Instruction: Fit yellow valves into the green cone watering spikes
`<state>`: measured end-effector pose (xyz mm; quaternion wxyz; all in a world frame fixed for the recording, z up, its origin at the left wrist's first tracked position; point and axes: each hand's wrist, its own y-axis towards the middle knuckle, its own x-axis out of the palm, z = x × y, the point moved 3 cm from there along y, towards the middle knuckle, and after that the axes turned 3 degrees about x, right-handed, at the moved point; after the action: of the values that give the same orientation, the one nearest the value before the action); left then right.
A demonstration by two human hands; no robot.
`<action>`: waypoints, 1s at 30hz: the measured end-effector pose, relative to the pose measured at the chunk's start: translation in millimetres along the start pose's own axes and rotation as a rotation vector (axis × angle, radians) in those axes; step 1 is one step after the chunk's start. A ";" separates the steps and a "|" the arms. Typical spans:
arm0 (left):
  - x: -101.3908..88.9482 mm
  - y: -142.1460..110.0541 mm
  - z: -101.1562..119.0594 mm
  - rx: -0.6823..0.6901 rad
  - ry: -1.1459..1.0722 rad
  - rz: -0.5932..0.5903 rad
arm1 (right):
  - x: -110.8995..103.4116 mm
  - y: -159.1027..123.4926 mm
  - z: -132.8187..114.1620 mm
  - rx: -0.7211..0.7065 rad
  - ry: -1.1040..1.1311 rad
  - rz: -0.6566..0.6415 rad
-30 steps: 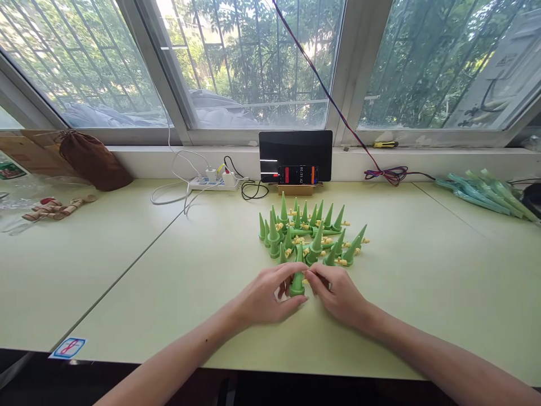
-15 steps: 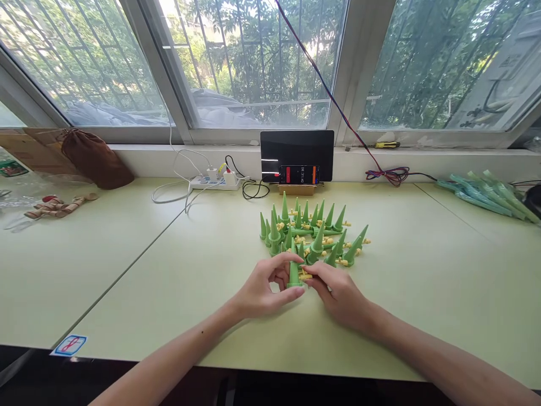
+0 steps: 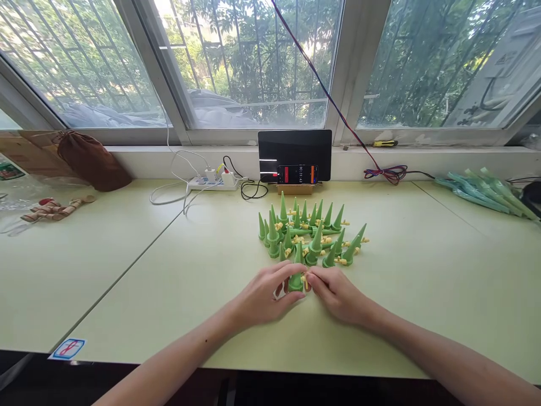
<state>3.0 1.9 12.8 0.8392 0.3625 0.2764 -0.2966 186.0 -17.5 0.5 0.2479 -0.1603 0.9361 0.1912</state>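
My left hand (image 3: 267,292) curls its fingers and thumb around a green watering spike (image 3: 296,283), a cone standing nearly upright with its wide base down. At the spike's right side sits a small yellow valve (image 3: 305,282). My right hand (image 3: 338,294) pinches this valve between thumb and forefinger; the fingertips hide part of it. Just beyond both hands, several more green spikes (image 3: 316,245) with yellow valves form a dense cluster, most pointing up and a few lying down.
Behind the cluster, a phone (image 3: 298,174) showing a timer leans against a black tablet (image 3: 295,148). A power strip (image 3: 213,182) with cables lies to its left. Farther left are a brown pouch (image 3: 93,160) and wooden pieces (image 3: 54,210). Green plastic-wrapped bundles (image 3: 482,192) lie at right.
The yellow valve has tilted from roughly sideways to more upright, with my right fingers closer around its end. My left hand still holds the spike. The view has shifted slightly.
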 end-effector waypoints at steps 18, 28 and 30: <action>-12.2 7.9 -0.4 -0.210 -0.299 0.140 | -5.5 -2.2 -1.9 -0.008 0.040 0.158; -10.8 8.1 -0.7 -0.178 -0.338 0.120 | -1.4 -4.6 -1.9 -0.162 -0.074 0.217; -10.0 7.0 -0.8 -0.156 -0.306 0.113 | -0.6 -5.0 -1.3 -0.159 -0.075 0.219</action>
<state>1.0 9.4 22.2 0.9123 0.2619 0.1470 -0.2783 187.9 -22.3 0.5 0.2469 -0.0689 0.9200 0.2966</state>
